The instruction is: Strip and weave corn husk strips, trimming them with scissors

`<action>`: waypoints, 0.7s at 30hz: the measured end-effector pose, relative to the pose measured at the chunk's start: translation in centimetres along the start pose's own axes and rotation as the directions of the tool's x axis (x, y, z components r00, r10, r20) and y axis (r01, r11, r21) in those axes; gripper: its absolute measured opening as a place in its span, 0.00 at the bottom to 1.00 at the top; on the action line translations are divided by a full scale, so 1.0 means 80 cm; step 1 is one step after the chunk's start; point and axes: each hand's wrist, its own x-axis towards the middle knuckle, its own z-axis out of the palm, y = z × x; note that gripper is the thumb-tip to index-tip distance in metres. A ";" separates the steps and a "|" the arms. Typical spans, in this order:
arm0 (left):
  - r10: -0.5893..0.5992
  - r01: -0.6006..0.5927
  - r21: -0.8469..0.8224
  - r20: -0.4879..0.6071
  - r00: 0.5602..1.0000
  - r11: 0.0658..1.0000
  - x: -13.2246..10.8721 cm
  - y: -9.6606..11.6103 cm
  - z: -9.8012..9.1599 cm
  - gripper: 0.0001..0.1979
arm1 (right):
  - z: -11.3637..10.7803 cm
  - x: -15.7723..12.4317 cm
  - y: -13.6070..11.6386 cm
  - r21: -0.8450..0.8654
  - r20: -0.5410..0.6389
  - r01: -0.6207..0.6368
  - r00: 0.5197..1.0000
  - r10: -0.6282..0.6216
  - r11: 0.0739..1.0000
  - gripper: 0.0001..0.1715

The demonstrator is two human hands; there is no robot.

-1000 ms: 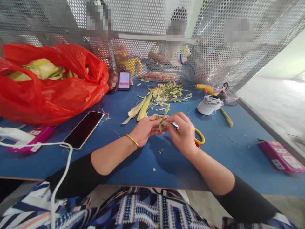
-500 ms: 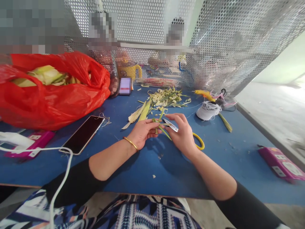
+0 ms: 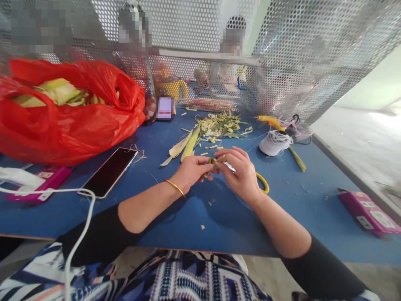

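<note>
Head view: left hand [image 3: 191, 172] and right hand [image 3: 242, 175] pinch a thin curled green leaf strip [image 3: 213, 161], right also gripping yellow-handled scissors [image 3: 262, 182].

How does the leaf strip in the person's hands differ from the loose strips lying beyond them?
The held leaf strip is pinched between the left hand and right hand; the loose strips lie untouched on the blue table. The held leaf strip looks curled short; the loose strips lie long and straight. The held one is darker green, the loose ones paler. Both are narrow leaf pieces.
</note>
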 end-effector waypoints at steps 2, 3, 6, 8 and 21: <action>0.013 -0.015 0.033 0.046 0.999 0.999 0.000 -0.001 0.000 0.01 | 0.002 0.000 0.002 -0.008 0.009 -0.085 0.996 0.085 0.996 0.12; 0.019 -0.021 0.046 0.063 0.998 0.999 0.000 -0.001 -0.001 0.02 | 0.003 0.000 0.003 -0.025 0.015 -0.119 0.993 0.119 0.993 0.12; 0.012 -0.017 0.064 0.084 0.996 0.998 0.001 -0.002 -0.001 0.03 | 0.004 0.001 0.003 -0.084 0.039 -0.189 0.981 0.192 0.978 0.13; -0.002 -0.002 0.054 0.079 0.997 0.999 0.001 -0.003 0.000 0.04 | 0.003 0.002 0.001 -0.097 0.061 -0.232 0.969 0.239 0.968 0.14; -0.029 0.030 0.003 -0.043 0.999 1.000 0.006 -0.007 -0.004 0.06 | -0.011 0.009 -0.002 0.266 0.112 -0.449 0.893 0.436 0.853 0.07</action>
